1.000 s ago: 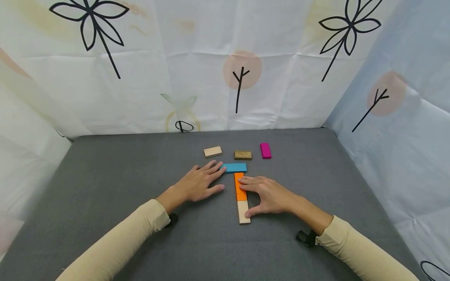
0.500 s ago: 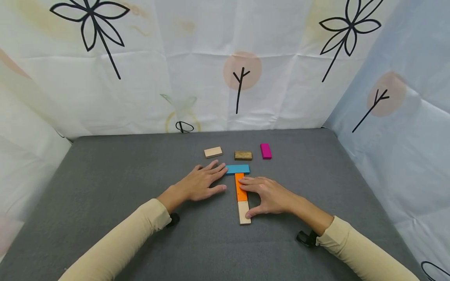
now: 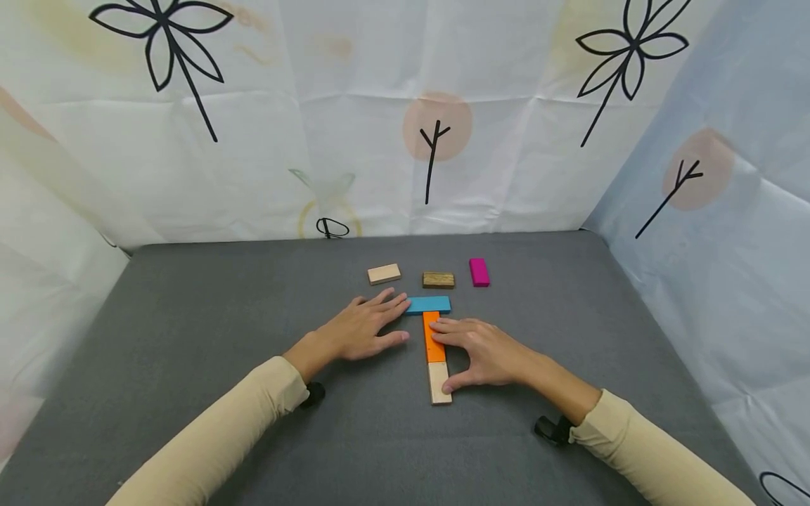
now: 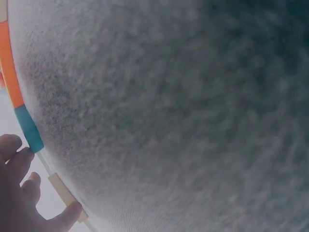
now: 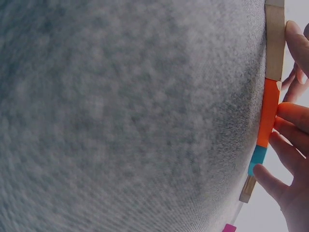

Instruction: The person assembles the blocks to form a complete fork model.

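Observation:
In the head view, a blue block (image 3: 432, 305) lies crosswise at the top end of an orange block (image 3: 435, 351), forming a T. Below it, end to end with the orange one, lies a pale wooden block (image 3: 438, 379). My left hand (image 3: 361, 329) lies with fingers stretched out, fingertips right at the blue block's left end. My right hand (image 3: 484, 350) spans the upright row: its fingertips rest on the orange block and its thumb touches the pale block. The right wrist view shows the relaxed fingers along the orange block (image 5: 270, 113).
Behind the T, a second pale wooden block (image 3: 384, 274), a brown grained block (image 3: 438, 280) and a magenta block (image 3: 479, 273) lie apart on the grey table (image 3: 253, 281). A printed white cloth (image 3: 361, 126) hangs along the back and sides.
The blue block has slid slightly right, now centred more over the orange block's end, with my left fingertips following. My right hand has stayed in place.

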Demonstrator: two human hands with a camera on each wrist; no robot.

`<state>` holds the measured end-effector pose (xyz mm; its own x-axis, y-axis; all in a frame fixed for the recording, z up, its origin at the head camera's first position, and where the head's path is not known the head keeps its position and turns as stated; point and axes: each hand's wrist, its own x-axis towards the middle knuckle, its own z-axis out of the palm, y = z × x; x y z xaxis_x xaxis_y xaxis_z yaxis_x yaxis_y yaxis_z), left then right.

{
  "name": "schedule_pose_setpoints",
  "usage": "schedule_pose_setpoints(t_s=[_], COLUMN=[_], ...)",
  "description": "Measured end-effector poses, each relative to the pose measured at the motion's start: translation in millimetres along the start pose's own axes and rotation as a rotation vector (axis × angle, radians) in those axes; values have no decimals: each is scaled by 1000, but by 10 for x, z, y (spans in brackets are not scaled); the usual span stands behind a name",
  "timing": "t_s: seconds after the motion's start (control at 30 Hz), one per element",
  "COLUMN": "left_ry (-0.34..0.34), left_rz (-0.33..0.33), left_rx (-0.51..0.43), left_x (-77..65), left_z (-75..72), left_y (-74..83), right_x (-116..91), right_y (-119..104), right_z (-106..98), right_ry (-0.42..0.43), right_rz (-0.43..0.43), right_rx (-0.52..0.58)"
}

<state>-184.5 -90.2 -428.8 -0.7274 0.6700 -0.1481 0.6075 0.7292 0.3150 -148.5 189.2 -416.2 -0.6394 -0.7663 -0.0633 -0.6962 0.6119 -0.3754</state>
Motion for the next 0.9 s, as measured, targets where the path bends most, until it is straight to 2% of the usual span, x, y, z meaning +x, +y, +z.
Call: schedule_pose_setpoints(t_s=[0.67,0.9], left_ry=[-12,-38], left_rz=[32,35], left_rx=[-13,-6], left_x=[24,55], left_z=[-9,-23], left_y=[7,-10], right_x=[14,20], right_y=[-7,-17], right_z=[-17,-24], right_ry=[-2,-7], right_rz=[-19,-18], right_rx=[-39,-57])
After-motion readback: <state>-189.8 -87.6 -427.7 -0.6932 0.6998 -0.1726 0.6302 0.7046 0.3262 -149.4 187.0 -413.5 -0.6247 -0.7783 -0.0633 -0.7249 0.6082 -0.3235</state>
